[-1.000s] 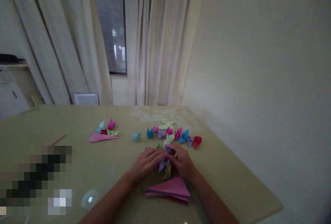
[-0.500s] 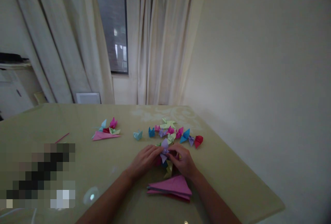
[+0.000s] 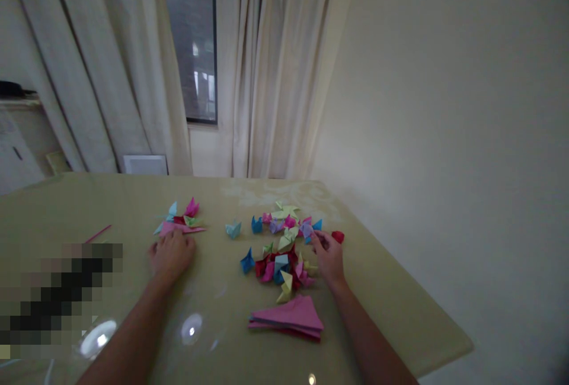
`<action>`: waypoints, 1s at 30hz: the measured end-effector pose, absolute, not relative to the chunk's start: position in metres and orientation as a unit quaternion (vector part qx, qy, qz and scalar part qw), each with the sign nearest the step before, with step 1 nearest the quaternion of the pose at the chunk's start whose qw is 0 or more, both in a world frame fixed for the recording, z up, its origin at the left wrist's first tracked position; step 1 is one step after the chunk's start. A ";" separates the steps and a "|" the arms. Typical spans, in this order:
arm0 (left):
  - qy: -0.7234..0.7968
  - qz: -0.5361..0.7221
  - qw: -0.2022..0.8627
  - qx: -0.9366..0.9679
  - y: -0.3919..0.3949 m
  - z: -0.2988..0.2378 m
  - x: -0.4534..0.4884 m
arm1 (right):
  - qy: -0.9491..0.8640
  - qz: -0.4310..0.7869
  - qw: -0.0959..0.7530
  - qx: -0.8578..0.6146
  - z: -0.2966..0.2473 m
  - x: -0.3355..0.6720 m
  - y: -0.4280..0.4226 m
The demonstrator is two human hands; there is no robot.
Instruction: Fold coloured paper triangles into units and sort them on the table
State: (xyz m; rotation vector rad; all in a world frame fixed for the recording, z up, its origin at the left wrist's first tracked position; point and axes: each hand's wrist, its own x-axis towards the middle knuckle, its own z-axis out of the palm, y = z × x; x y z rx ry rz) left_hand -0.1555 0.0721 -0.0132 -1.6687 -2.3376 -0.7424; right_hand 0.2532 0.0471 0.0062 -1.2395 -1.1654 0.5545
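My left hand lies on the table with fingers flat and apart, its tips at the near edge of a small left pile of folded paper pieces that rests on a pink sheet. My right hand sits at the right side of a larger heap of coloured folded paper pieces, with a lilac paper piece and a red one near its fingertips; its fingers are bent and whether they hold anything is unclear. A stack of pink folded paper sheets lies near me between my forearms.
The table has a shiny greenish cover; its right edge runs close to a plain wall. A lone light-blue piece sits between the piles. A thin pink strip lies far left. Curtains and a window stand behind.
Both hands left the heap in the middle. My left hand moved left to the small pile, and my right hand moved right and further away toward the lilac and red pieces.
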 end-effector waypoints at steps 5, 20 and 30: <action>-0.780 -0.215 0.065 -0.585 0.074 -0.015 -0.146 | -0.460 0.274 0.652 -0.537 0.005 0.257 0.052; -0.739 -0.198 -0.037 -0.643 0.080 -0.008 -0.147 | -0.478 0.308 0.645 -0.510 -0.012 0.258 0.067; -0.599 -0.530 -0.081 -0.595 0.051 0.018 -0.082 | -0.494 0.267 0.628 -0.538 -0.006 0.255 0.059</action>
